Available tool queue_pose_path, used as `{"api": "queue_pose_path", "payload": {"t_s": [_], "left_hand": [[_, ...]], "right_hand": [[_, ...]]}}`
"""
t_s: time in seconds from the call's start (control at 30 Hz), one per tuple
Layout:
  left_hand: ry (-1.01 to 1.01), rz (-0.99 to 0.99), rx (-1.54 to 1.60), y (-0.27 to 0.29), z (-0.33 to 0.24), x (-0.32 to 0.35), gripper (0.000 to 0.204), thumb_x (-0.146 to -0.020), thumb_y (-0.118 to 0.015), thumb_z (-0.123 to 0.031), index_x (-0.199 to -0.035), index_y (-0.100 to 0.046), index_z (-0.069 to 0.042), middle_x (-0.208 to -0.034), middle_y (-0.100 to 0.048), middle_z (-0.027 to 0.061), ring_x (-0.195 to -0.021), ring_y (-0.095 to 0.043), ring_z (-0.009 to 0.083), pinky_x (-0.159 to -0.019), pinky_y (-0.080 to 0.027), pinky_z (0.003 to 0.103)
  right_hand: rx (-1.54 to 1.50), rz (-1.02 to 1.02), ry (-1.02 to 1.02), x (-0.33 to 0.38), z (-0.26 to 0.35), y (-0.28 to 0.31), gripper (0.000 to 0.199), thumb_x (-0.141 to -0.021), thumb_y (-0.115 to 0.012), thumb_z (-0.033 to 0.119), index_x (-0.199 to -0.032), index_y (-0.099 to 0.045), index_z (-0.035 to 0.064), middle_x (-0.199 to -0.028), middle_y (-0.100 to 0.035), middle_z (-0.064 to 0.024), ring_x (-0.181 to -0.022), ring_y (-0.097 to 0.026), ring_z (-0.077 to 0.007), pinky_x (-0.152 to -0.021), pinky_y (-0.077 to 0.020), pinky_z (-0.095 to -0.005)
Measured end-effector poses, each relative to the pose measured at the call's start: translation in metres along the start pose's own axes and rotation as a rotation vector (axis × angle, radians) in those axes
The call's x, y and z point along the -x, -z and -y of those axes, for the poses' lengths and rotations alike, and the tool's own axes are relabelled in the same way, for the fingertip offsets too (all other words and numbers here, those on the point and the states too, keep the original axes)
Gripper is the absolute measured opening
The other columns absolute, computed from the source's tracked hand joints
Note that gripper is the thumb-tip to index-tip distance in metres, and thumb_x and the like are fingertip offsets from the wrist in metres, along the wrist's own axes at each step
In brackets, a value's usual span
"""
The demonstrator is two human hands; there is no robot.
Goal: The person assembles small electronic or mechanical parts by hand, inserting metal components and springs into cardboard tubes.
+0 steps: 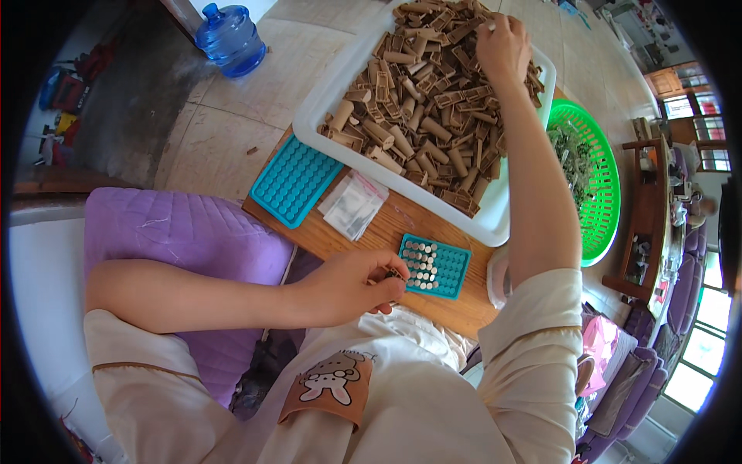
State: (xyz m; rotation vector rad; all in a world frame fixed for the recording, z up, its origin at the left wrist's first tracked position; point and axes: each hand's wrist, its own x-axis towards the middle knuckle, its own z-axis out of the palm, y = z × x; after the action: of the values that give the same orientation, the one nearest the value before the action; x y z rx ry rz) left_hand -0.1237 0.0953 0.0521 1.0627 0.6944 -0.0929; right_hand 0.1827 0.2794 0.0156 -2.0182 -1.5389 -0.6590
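The left hand (348,288), near the centre of the frame, has its grip pinched on 1 small dark piece (396,273), partly hidden by the fingers, just beside the small teal tray (454,269) with round silver discs (421,264). At the upper right, the right hand (504,50) is over the brown parts (433,127) heaped in the white tub (313,110); I cannot tell whether its grip holds anything. The larger teal tray (297,182) lies left of centre on the wooden counter (386,232).

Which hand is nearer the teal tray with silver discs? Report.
Left. The left hand is by the left edge of the tray; the right hand is far beyond it, at the white bin.
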Motion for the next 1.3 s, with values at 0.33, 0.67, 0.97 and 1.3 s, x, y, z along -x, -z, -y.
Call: {"api": "queue_pose_path", "payload": {"t_s": [0.33,0.67,0.97,1.3], "left_hand": [[0.066,0.048,-0.031,-0.005,0.007,-0.002,0.022,-0.083,-0.049,-0.017,-0.097,-0.047,0.001,-0.075,-0.054,0.0049,-0.066,-0.057,0.0093,-0.057,-0.044,0.021],[0.152,0.089,0.017,-0.005,0.005,-0.002,0.022,-0.085,-0.047,-0.015,-0.099,-0.048,0.002,-0.081,-0.055,0.0058,-0.069,-0.057,0.0105,-0.060,-0.046,0.022],[0.163,0.100,-0.017,0.000,0.000,0.001,0.020,-0.085,-0.047,-0.015,-0.098,-0.049,0.001,-0.080,-0.055,0.0044,-0.069,-0.056,0.0081,-0.058,-0.045,0.021],[0.224,0.160,-0.067,0.001,-0.003,-0.003,0.023,-0.086,-0.048,-0.014,-0.103,-0.045,0.001,-0.088,-0.054,0.0059,-0.074,-0.054,0.0091,-0.066,-0.045,0.021]], "right_hand": [[-0.186,0.432,-0.278,-0.016,-0.069,-0.044,0.056,-0.074,-0.040,0.047,-0.119,-0.042,0.0143,-0.119,-0.044,-0.0139,-0.114,-0.038,-0.0297,-0.096,-0.0245,-0.0432],[-0.384,0.549,-0.054,0.056,-0.023,0.007,0.045,-0.068,-0.057,0.038,-0.107,-0.051,0.0158,-0.107,-0.050,-0.0136,-0.106,-0.042,-0.0331,-0.088,-0.0328,-0.0443],[-0.356,1.142,0.389,0.129,0.011,0.120,0.047,-0.073,-0.059,0.020,-0.117,-0.044,0.0145,-0.121,-0.041,-0.0133,-0.111,-0.039,-0.0305,-0.092,-0.0328,-0.0401],[-0.573,0.680,0.119,0.060,-0.039,0.079,0.032,-0.076,-0.055,0.017,-0.107,-0.053,0.0080,-0.087,-0.061,-0.0104,-0.078,-0.060,-0.0228,-0.070,-0.0469,-0.0332]]}}
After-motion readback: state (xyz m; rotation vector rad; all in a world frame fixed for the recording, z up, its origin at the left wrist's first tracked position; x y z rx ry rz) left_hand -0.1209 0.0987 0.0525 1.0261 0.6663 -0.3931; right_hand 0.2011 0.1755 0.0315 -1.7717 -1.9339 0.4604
